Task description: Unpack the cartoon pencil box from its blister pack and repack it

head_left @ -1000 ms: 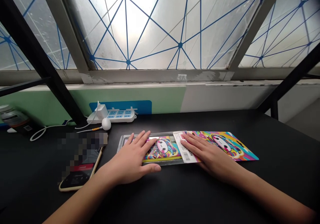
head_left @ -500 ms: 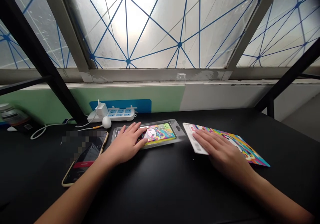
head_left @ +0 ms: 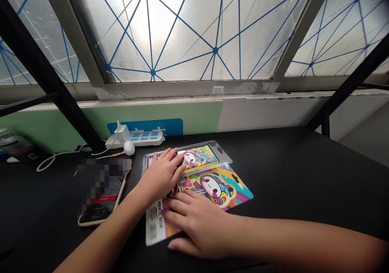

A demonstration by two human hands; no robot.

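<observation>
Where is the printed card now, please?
At the head view's lower middle, the printed card lies on the black table, partly under the right hand, just nearer than the clear case.

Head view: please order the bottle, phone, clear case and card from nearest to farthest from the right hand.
1. Card: directly under the right hand.
2. Clear case: just beyond the hand, toward the window.
3. Phone: off to the left, past the left forearm.
4. Bottle: far left, near the wall.
</observation>
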